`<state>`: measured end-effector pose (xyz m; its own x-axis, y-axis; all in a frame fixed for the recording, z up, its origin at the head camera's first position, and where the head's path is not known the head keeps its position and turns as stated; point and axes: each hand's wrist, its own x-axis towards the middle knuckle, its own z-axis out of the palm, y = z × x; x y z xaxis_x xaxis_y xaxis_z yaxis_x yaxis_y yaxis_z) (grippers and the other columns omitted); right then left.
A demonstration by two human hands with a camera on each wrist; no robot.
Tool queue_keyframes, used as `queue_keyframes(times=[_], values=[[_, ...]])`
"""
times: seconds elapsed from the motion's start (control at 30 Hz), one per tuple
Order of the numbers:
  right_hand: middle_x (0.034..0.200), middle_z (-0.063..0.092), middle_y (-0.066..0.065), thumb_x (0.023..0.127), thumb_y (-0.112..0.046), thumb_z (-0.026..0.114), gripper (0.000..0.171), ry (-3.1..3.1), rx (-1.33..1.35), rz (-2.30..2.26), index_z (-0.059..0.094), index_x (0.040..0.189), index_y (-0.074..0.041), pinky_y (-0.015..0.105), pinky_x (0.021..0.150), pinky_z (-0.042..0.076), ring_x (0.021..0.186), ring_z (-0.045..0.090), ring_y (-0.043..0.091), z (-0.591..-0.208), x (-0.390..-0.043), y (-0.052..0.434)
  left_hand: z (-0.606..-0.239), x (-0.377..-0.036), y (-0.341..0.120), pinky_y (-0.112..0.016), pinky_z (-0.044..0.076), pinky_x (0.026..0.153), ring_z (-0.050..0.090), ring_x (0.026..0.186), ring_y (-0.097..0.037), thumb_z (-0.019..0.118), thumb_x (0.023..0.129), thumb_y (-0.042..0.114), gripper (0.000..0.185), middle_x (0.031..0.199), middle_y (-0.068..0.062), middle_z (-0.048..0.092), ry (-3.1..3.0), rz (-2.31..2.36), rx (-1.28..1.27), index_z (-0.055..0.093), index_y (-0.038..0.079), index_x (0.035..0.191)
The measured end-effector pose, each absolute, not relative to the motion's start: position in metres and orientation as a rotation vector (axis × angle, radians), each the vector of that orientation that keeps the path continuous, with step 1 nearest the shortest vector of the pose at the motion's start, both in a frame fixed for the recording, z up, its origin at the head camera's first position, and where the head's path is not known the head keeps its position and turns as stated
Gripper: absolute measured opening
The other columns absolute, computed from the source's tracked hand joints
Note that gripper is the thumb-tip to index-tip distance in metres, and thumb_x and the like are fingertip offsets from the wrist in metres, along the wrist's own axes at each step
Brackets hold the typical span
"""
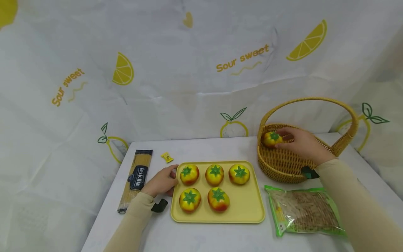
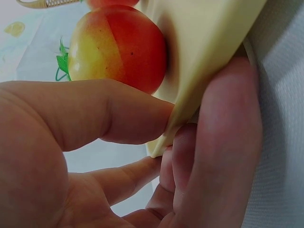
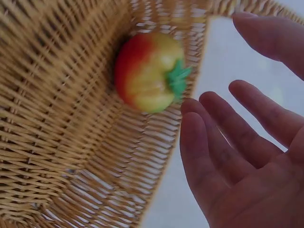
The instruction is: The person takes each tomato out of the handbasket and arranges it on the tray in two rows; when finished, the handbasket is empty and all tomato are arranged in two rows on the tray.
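My left hand (image 1: 161, 181) holds the left rim of a yellow tray (image 1: 247, 208), with its thumb on top and fingers underneath in the left wrist view. On the tray sit several red-and-yellow tomatoes (image 1: 218, 200) with green star-shaped tops, three in the back row and two in front. One more tomato (image 3: 149, 73) lies in a wicker basket (image 1: 283, 162), against its left end. Over the basket is my right hand (image 1: 303, 142). The right wrist view shows its fingers (image 3: 237, 137) spread and apart from that tomato, holding nothing.
A pack of spaghetti (image 1: 136, 180) lies left of the tray, with a small yellow wrapped candy (image 1: 167, 157) behind my left hand. A green-edged bag (image 1: 305, 211) of brown food lies in front of the basket. The basket's tall handle (image 1: 310, 99) arches overhead. A printed cloth (image 1: 176, 115) hangs behind.
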<state>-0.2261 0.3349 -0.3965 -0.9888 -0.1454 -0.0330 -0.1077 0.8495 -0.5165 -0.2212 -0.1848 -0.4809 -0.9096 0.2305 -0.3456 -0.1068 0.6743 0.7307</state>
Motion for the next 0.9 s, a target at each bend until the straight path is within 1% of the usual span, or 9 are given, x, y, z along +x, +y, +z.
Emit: queue_keyframes(times=[0.27, 0.4, 0.6, 0.73, 0.9], values=[[0.157, 0.050, 0.034, 0.102, -0.047, 0.072, 0.077, 2.895, -0.138, -0.803, 0.046, 0.160, -0.002, 0.074, 0.108, 0.047, 0.142, 0.049, 0.056, -0.403, -0.249, 0.348, -0.484, -0.222, -0.188, -0.034, 0.064, 0.066, 0.066, 0.084, -0.023, 0.067, 0.096, 0.010, 0.069, 0.119, -0.013, 0.060, 2.469, 1.129, 0.106, 0.048, 0.015, 0.162], [0.157, 0.049, 0.035, 0.102, -0.044, 0.073, 0.077, 2.877, -0.147, -0.809, 0.046, 0.159, 0.001, 0.074, 0.108, 0.048, 0.141, 0.050, 0.057, -0.406, -0.256, 0.350, -0.483, -0.221, -0.189, -0.033, 0.063, 0.066, 0.065, 0.086, -0.023, 0.067, 0.096, 0.011, 0.068, 0.119, -0.013, 0.060, 2.483, 1.122, 0.112, 0.049, 0.015, 0.162], [0.159, 0.047, 0.035, 0.100, -0.043, 0.076, 0.079, 2.875, -0.156, -0.814, 0.048, 0.156, 0.005, 0.073, 0.112, 0.045, 0.142, 0.048, 0.058, -0.416, -0.267, 0.349, -0.483, -0.220, -0.189, -0.033, 0.064, 0.065, 0.065, 0.084, -0.023, 0.067, 0.096, 0.011, 0.069, 0.119, -0.013, 0.060, 2.478, 1.138, 0.114, 0.049, 0.015, 0.162], [0.158, 0.048, 0.034, 0.097, -0.045, 0.080, 0.080, 2.880, -0.135, -0.802, 0.051, 0.154, 0.003, 0.074, 0.115, 0.042, 0.143, 0.046, 0.059, -0.422, -0.272, 0.345, -0.483, -0.219, -0.188, -0.033, 0.064, 0.064, 0.065, 0.082, -0.023, 0.067, 0.097, 0.010, 0.069, 0.118, -0.013, 0.059, 2.454, 1.155, 0.108, 0.048, 0.014, 0.162], [0.156, 0.051, 0.032, 0.096, -0.045, 0.079, 0.078, 2.876, -0.103, -0.817, 0.052, 0.154, -0.001, 0.075, 0.116, 0.040, 0.142, 0.046, 0.058, -0.423, -0.277, 0.341, -0.481, -0.220, -0.188, -0.032, 0.064, 0.063, 0.066, 0.080, -0.023, 0.067, 0.097, 0.010, 0.069, 0.119, -0.013, 0.059, 2.453, 1.162, 0.110, 0.047, 0.014, 0.163]])
